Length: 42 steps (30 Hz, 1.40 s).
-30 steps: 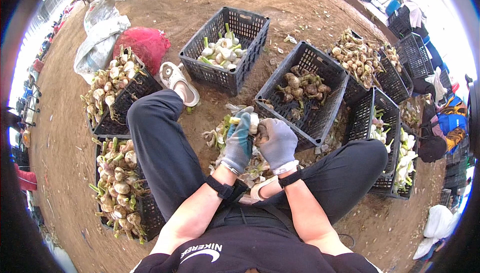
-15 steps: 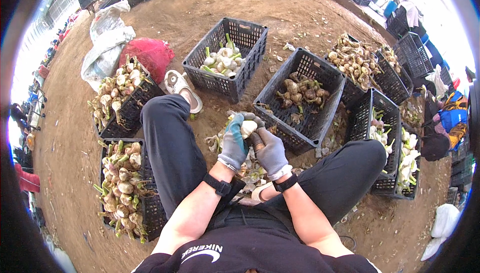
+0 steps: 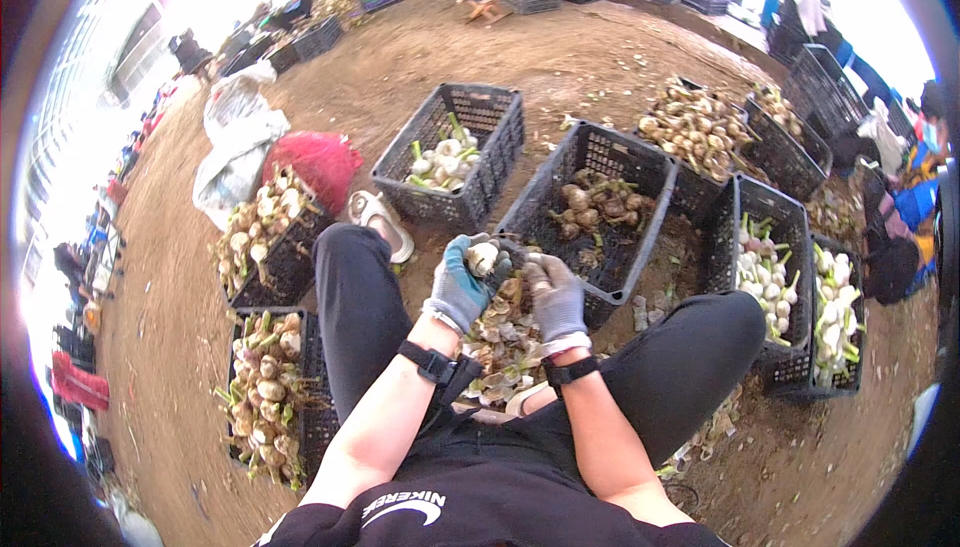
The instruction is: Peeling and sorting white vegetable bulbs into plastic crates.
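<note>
My gloved left hand (image 3: 462, 282) is closed round a white garlic bulb (image 3: 481, 259) between my knees. Beside it, my gloved right hand (image 3: 552, 292) has curled fingers at the bulb's right; what they grip is too small to make out. Loose skins (image 3: 500, 342) lie below both hands. A crate (image 3: 615, 265) holding brown, untrimmed bulbs (image 3: 595, 205) stands just beyond my right hand. Left of it, another crate (image 3: 430, 205) holds white bulbs with green stalks (image 3: 440, 165).
Piled garlic (image 3: 260, 402) fills crates at my left; more piles (image 3: 690, 132) and crates of white garlic (image 3: 765, 282) stand at right. Sacks (image 3: 230, 182), a red net sack (image 3: 315, 157) and a wooden stool (image 3: 482, 9) are on the dirt floor. A person (image 3: 290, 2) sits far back.
My view has tilted up, showing more of the background. My right hand has moved slightly right, away from my left hand, and the bulb in my left hand has turned.
</note>
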Each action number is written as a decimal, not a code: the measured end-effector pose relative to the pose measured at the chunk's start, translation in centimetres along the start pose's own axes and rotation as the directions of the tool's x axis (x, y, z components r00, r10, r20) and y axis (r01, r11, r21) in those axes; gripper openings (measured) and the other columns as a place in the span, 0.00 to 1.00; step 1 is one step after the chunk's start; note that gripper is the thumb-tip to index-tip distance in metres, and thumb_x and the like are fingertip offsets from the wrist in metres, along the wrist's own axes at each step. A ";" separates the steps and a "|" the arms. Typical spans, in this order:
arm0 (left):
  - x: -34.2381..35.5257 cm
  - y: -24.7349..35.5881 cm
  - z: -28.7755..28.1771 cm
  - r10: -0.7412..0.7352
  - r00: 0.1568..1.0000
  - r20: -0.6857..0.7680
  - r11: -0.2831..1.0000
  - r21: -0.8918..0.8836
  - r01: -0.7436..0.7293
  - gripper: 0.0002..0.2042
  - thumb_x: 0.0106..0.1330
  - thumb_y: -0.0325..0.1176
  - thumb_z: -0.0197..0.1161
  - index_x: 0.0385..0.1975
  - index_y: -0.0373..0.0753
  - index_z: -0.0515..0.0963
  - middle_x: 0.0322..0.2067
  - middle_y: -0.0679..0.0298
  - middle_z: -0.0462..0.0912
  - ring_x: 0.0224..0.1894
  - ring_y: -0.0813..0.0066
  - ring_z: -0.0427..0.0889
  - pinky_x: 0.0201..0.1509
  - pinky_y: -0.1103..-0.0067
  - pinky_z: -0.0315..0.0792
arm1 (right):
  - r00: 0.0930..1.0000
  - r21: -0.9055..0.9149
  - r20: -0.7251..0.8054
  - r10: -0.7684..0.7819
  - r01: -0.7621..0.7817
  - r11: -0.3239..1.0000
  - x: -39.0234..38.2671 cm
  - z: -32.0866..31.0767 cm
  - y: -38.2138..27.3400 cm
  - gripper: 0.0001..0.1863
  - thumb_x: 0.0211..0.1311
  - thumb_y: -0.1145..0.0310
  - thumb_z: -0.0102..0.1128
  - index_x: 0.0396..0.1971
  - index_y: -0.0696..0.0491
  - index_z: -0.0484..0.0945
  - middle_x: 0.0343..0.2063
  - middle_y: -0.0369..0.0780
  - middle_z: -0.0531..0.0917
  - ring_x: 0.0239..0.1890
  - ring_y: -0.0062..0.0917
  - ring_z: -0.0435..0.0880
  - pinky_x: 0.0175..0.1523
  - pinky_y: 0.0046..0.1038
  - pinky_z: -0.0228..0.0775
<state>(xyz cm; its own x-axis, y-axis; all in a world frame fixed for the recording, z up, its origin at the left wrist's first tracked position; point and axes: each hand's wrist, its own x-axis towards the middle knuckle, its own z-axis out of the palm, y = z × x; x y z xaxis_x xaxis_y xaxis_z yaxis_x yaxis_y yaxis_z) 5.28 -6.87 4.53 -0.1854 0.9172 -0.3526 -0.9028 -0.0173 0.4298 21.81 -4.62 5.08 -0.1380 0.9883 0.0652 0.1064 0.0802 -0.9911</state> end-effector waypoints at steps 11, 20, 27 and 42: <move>-1.8 -3.8 12.2 -0.104 0.966 0.237 0.783 0.618 -0.068 0.19 0.75 0.41 0.57 0.61 0.39 0.72 0.52 0.62 0.81 0.53 0.69 0.79 0.57 0.72 0.75 | 0.884 0.587 -0.240 0.402 -0.197 0.785 3.9 -1.7 6.0 0.16 0.70 0.70 0.62 0.53 0.57 0.74 0.40 0.38 0.82 0.33 0.21 0.83 0.34 0.24 0.80; -1.3 -0.2 13.7 -0.204 0.914 0.351 0.767 0.638 -0.074 0.17 0.78 0.39 0.53 0.58 0.37 0.74 0.48 0.59 0.84 0.50 0.65 0.84 0.57 0.68 0.79 | 0.937 0.994 -0.104 0.334 0.091 0.056 5.8 -15.1 2.9 0.10 0.56 0.79 0.57 0.20 0.50 0.68 0.21 0.34 0.72 0.25 0.26 0.75 0.38 0.33 0.81; 4.0 2.4 8.3 0.041 0.977 0.210 0.937 0.331 -0.111 0.13 0.75 0.36 0.55 0.53 0.38 0.77 0.43 0.60 0.85 0.46 0.64 0.85 0.55 0.66 0.80 | 0.816 0.771 -0.446 0.367 0.142 0.621 12.9 -18.4 0.7 0.10 0.70 0.66 0.60 0.41 0.58 0.78 0.36 0.45 0.85 0.34 0.31 0.85 0.42 0.29 0.81; 8.7 4.3 5.3 0.289 0.956 -0.051 0.856 0.461 -0.234 0.11 0.78 0.33 0.51 0.52 0.35 0.76 0.40 0.61 0.84 0.43 0.73 0.83 0.54 0.76 0.77 | 0.523 -0.879 0.469 0.712 0.193 0.437 24.3 7.0 21.4 0.24 0.68 0.61 0.56 0.61 0.53 0.75 0.60 0.46 0.79 0.63 0.37 0.78 0.62 0.37 0.72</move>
<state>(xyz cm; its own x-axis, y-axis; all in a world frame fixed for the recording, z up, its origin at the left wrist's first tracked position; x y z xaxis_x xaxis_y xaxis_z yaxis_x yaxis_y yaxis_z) 1.86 3.15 7.69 -0.4579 0.8516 -0.2552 -0.5506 -0.0463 0.8335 13.84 20.25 -15.37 -0.4582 0.5133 -0.7257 0.8850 0.3397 -0.3185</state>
